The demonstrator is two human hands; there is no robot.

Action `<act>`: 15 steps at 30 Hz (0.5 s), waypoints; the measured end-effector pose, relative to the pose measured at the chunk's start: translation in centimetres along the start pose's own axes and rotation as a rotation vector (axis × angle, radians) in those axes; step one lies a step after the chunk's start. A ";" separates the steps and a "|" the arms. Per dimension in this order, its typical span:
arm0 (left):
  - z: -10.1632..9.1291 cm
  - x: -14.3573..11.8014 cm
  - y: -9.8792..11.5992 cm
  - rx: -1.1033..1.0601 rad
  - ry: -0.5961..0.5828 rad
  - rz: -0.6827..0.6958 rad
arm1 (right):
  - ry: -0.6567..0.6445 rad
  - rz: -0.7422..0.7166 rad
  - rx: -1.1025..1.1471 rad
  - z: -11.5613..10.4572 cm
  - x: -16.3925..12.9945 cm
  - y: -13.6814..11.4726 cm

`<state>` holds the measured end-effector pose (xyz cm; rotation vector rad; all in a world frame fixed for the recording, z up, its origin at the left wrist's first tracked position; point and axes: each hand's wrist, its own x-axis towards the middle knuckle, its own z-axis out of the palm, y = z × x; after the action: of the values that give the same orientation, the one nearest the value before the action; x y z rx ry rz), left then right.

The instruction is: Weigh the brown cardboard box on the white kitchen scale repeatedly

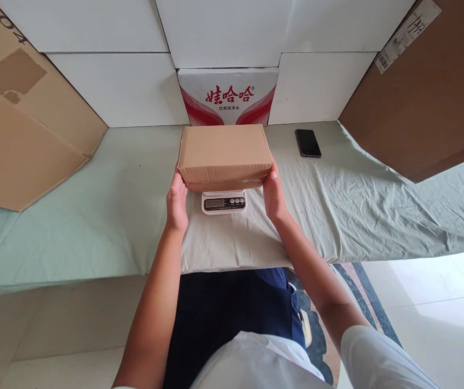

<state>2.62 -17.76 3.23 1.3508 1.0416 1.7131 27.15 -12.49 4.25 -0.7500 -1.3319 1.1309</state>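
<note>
Gripping one cardboard box [224, 153] over one scale [224, 202]: both hands' fingers clamped on box ends.

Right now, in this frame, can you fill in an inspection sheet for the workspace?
Surface: table under a wrinkled pale green cloth.
Job's things: closed brown cardboard box over a small white digital scale; display unreadable.
Clutter: black phone lying flat, right of the box.
Grippers: left hand and right hand press the box's two ends.
Cables: nothing seen.
Surroundings: white blocks stacked behind, red-and-white printed carton, large brown cardboard sheets leaning at both sides, tiled floor.
</note>
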 end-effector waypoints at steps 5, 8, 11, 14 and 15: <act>0.1 0.4 0.3 -0.024 0.006 0.011 | -0.002 0.007 0.013 0.4 0.2 -0.6; 0.1 1.4 1.0 -0.017 -0.003 0.018 | -0.016 -0.008 0.000 0.7 0.9 -1.1; -0.1 3.5 1.5 0.032 -0.013 0.037 | -0.024 -0.052 -0.037 1.1 2.9 -1.2; -0.5 6.9 1.0 0.053 -0.017 0.081 | -0.029 -0.107 -0.043 1.5 6.0 -0.7; -0.6 8.2 0.5 0.056 -0.016 0.096 | -0.028 -0.119 -0.030 1.6 7.2 -0.5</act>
<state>0.35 -10.80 6.92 1.4686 1.0373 1.7512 24.79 -6.25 7.46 -0.6699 -1.4016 1.0324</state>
